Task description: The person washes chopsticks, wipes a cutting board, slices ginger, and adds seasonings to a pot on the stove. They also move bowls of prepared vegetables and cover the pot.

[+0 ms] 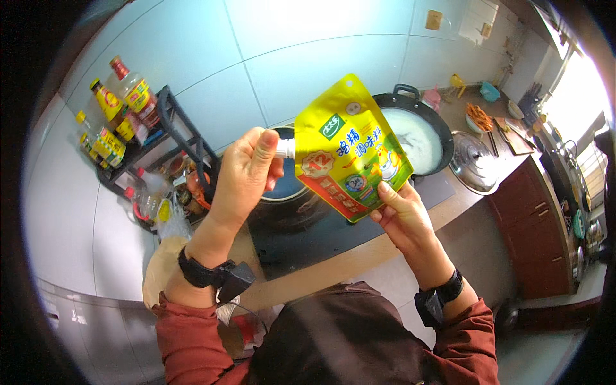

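Observation:
A yellow and green seasoning pouch [353, 149] with printed writing is held up above the stove, its white spout [285, 148] pointing left. My right hand [406, 211] grips the pouch's lower right corner, thumb on the front face. At the other side, my left hand [250, 171] pinches the spout end between thumb and curled fingers; whether a cap is still on the spout is hidden by the fingers. Behind the pouch and left hand is a dark pot [288, 210] with a pale rim, partly covered from view. A black wok [447, 139] holding cloudy white liquid sits behind the pouch's right edge.
A black rack [180, 127] with several sauce bottles stands at the left wall. Right of the wok lie a shiny metal lid [474, 163], a bowl of orange food strips [478, 119] and a cutting board [515, 137] with a knife. The dark cooktop [308, 245] spans the counter below my hands.

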A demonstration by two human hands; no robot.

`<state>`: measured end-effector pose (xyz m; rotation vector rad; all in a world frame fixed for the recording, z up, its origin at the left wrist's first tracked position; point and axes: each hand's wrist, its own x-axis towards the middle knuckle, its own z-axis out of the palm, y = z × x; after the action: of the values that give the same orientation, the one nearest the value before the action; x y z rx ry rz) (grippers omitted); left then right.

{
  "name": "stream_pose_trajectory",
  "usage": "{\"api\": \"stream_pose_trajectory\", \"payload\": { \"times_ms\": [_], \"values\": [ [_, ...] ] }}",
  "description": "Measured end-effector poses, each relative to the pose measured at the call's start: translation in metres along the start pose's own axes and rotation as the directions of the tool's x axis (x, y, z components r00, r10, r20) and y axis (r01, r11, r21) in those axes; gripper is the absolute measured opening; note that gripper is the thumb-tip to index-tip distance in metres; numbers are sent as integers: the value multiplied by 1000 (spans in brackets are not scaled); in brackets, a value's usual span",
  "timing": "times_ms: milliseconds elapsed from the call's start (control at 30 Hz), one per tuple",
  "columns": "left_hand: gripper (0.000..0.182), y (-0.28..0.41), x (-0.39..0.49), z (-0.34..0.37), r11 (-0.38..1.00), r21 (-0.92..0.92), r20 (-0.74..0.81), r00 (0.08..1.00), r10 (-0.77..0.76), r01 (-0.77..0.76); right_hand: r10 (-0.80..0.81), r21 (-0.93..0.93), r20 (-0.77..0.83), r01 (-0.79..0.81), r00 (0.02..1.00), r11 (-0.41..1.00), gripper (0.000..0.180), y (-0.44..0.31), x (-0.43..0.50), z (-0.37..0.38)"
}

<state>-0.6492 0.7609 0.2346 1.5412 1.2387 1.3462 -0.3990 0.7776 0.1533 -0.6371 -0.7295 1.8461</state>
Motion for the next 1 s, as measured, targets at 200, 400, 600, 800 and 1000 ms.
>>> {"api": "stream_pose_trajectory", "payload": {
  "times_ms": [200,400,600,800,1000],
  "values": [
    [25,-8,18,45,929,144,83,940,331,-340,1,-45,-55,-3,998,999,32,-25,3,-38],
    [22,-5,40,60,993,-90,239,969,-59,83,-50,-40,-51,48,997,998,32,-36,6,-69],
    [20,-10,50,86,954,173,224,953,204,-245,-39,37,-53,41,998,998,34,-37,11,-87],
    [25,-10,67,94,921,-152,284,908,-307,359,-136,-26,-39,135,990,990,35,-46,12,-102],
    [30,-21,70,96,468,-394,553,611,-566,791,-219,-94,-111,209,969,973,37,-52,5,-119]
  ]
}}
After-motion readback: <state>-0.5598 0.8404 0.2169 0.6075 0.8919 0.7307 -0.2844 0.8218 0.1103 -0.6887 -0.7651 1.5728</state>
